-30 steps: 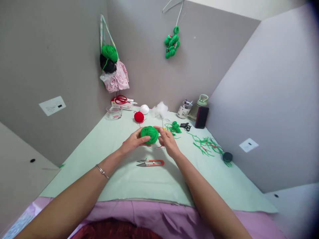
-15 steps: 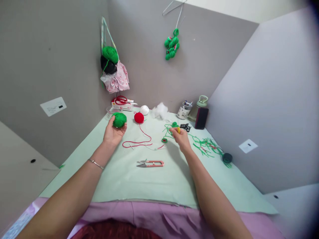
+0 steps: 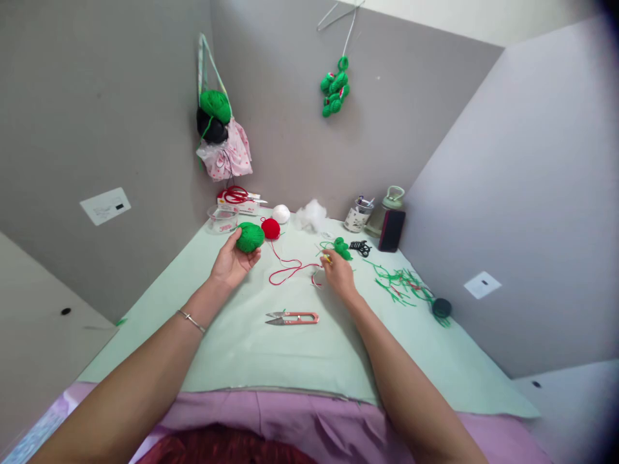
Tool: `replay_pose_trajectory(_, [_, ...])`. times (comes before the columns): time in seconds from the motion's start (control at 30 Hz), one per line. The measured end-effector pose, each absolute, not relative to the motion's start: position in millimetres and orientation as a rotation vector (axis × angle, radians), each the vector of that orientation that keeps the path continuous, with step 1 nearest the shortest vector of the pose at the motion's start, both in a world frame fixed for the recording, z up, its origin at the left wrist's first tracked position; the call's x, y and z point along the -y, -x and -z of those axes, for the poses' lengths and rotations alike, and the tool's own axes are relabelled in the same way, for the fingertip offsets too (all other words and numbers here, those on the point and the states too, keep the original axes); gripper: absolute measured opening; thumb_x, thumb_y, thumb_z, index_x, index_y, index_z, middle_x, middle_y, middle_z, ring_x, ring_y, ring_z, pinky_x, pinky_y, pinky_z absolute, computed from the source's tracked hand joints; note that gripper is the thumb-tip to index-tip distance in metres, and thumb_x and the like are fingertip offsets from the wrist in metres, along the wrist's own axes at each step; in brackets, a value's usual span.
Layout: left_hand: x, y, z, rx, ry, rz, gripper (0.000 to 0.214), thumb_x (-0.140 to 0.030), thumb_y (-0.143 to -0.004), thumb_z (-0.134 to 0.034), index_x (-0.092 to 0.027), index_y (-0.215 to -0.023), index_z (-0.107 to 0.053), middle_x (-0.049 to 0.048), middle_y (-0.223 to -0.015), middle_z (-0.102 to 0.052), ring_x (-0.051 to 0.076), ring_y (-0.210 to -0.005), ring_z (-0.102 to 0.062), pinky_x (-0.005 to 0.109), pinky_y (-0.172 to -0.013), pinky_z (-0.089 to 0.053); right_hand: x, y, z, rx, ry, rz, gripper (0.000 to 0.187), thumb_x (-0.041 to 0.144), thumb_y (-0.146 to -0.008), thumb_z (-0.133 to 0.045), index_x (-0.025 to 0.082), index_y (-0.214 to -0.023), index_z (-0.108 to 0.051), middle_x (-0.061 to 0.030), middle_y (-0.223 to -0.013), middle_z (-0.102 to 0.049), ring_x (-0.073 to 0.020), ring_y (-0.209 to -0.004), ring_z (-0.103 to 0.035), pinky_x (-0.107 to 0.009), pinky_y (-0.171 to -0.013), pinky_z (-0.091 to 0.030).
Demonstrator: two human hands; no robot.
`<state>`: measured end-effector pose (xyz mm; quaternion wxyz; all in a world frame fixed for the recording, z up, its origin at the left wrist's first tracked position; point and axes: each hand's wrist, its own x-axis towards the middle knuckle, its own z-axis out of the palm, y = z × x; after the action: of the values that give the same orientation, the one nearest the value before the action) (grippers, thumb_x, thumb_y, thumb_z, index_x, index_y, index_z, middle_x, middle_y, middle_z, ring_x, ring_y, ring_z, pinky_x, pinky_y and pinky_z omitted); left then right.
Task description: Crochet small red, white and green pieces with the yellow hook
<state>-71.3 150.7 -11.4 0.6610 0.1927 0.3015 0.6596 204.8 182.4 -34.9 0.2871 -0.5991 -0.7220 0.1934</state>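
My left hand (image 3: 232,264) holds a green ball of yarn (image 3: 250,236) above the pale green table cover (image 3: 290,348), close to a red yarn ball (image 3: 271,228). A red strand (image 3: 287,269) trails from the red ball toward my right hand (image 3: 338,276). That hand is closed in a pinch near a small yellow piece (image 3: 327,259), beside a small green knitted piece (image 3: 341,247); what it pinches is too small to name. Red-handled thread snips (image 3: 293,317) lie on the cover in front of both hands.
At the back stand a clear bowl (image 3: 221,220), red scissors on a box (image 3: 235,195), a white ball (image 3: 281,213), white stuffing (image 3: 312,214), a jar (image 3: 356,216), a bottle (image 3: 387,209) and a dark phone (image 3: 391,229). Green yarn scraps (image 3: 399,281) lie right. Bags (image 3: 220,138) and green pieces (image 3: 334,87) hang on the wall.
Both hands parted from the green ball held at centre. My left hand carried it out to the left, then back toward the red ball. My right hand moved right, then drew back slightly.
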Motion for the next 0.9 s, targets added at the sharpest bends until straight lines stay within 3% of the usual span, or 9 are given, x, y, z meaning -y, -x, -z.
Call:
replay_pose_trajectory(0.07, [-150.0,68.9,12.4,-0.688,-0.455,-1.463,0.029,-0.044,-0.102,-0.061,-0.016,-0.107,-0.068,0.0075,-0.086,-0.076,0.012,-0.060,-0.068,0.021,-0.058,-0.062,-169.0,-185.1,39.5,2.057,1.471,-0.624,0.024,0.031,-0.105,-0.056,0.023,-0.119,-0.073,-0.0072,-0.110,-0.078,-0.0217,-0.102,-0.073,-0.037,-0.095,-0.056])
replay_pose_trajectory(0.13, [-148.3,65.4,13.0,-0.694,-0.492,-1.422,0.041,-0.052,-0.102,-0.058,-0.014,-0.106,-0.071,0.0103,-0.086,-0.078,0.012,-0.059,-0.068,0.021,-0.056,-0.061,-157.6,-166.3,45.4,2.160,1.332,-0.751,0.013,0.032,-0.093,-0.074,0.026,-0.104,-0.078,-0.0020,-0.100,-0.079,-0.0188,-0.092,-0.073,-0.029,-0.088,-0.054])
replay_pose_trajectory(0.23, [-146.1,59.1,14.9,-0.705,-0.563,-1.363,0.057,-0.066,-0.099,-0.055,-0.012,-0.100,-0.073,0.0097,-0.078,-0.076,0.013,-0.056,-0.066,0.022,-0.054,-0.059,-158.6,-162.4,47.2,2.117,1.287,-0.798,0.010,0.032,-0.088,-0.075,0.023,-0.090,-0.078,-0.0037,-0.098,-0.077,-0.0184,-0.086,-0.070,-0.028,-0.082,-0.050])
replay_pose_trajectory(0.4, [-143.3,46.0,25.0,-0.745,-0.695,-1.292,0.065,-0.076,-0.094,-0.054,-0.014,-0.093,-0.075,0.0086,-0.074,-0.074,0.014,-0.054,-0.064,0.025,-0.053,-0.057,-177.5,-196.4,32.5,1.829,1.336,-0.811,0.041,0.048,-0.098,-0.050,0.017,-0.086,-0.074,-0.0066,-0.082,-0.071,-0.0189,-0.072,-0.059,-0.030,-0.070,-0.045])
replay_pose_trajectory(0.5, [-138.6,38.2,29.8,-0.763,-0.800,-1.264,0.049,-0.065,-0.090,-0.070,-0.017,-0.102,-0.076,0.0100,-0.090,-0.079,0.018,-0.067,-0.071,0.029,-0.062,-0.059,-168.9,-195.5,25.2,1.760,1.242,-0.958,0.047,0.058,-0.095,-0.053,0.017,-0.104,-0.074,-0.0038,-0.082,-0.071,-0.0136,-0.058,-0.046,-0.027,-0.056,-0.039])
replay_pose_trajectory(0.6, [-132.3,33.5,29.6,-0.766,-0.916,-1.231,0.044,-0.048,-0.083,-0.084,-0.020,-0.116,-0.076,0.0117,-0.115,-0.079,0.026,-0.097,-0.076,0.035,-0.080,-0.061,-152.6,-181.3,20.9,1.735,1.131,-1.127,0.056,0.065,-0.092,-0.056,0.019,-0.121,-0.071,-0.0031,-0.089,-0.073,-0.0099,-0.052,-0.036,-0.025,-0.049,-0.034])
replay_pose_trajectory(0.73, [-127.3,31.1,27.1,-0.772,-1.032,-1.203,0.048,-0.041,-0.077,-0.088,-0.020,-0.118,-0.074,0.0121,-0.127,-0.076,0.032,-0.116,-0.072,0.043,-0.102,-0.055,-143.8,-171.5,18.6,1.675,1.060,-1.235,0.059,0.068,-0.087,-0.062,0.019,-0.119,-0.072,-0.0011,-0.084,-0.071,-0.0075,-0.049,-0.031,-0.025,-0.046,-0.029])
replay_pose_trajectory(0.9, [-127.9,29.9,31.2,-0.847,-1.127,-1.233,0.063,-0.028,-0.068,-0.091,-0.025,-0.126,-0.068,0.0087,-0.127,-0.075,0.031,-0.122,-0.068,0.043,-0.107,-0.050,-148.6,-175.9,22.2,1.621,1.088,-1.223,0.053,0.062,-0.083,-0.069,0.017,-0.110,-0.075,0.0048,-0.064,-0.057,-0.0078,-0.048,-0.029,-0.025,-0.046,-0.026])
